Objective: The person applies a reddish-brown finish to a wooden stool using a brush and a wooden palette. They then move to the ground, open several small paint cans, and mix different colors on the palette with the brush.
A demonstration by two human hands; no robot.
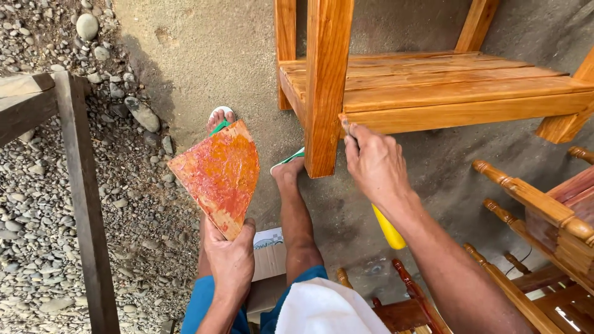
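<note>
The right hand (373,162) is reaching forward with the arm stretched out from the lower right. Its fingers are closed tight around a brush with a yellow handle (388,228). The yellow handle is sticking out under the wrist, and the tip of the brush (344,124) is touching the front edge of the wooden shelf (445,93), right beside the thick wooden leg (325,86).

The left hand (230,258) is held lower down, near the knees. Its fingers and thumb are pinching the narrow end of a flat wedge-shaped board (218,173). The board is smeared with orange and red, and its wide end is pointing up and away from the person. It is hanging in the air above the ground, well apart from the shelf. The two hands are apart, each one holding its own thing.

Under the board, the person's feet are standing in sandals with green straps (221,121) on the grey concrete floor (198,55). A cardboard box (270,253) is sitting by the legs. A white cloth (325,309) is lying over the lap. On the right, wooden chairs with turned rails (532,204) are crowding close to the right arm. On the left, a dark wooden frame (83,185) is standing over small grey pebbles (37,204).
</note>
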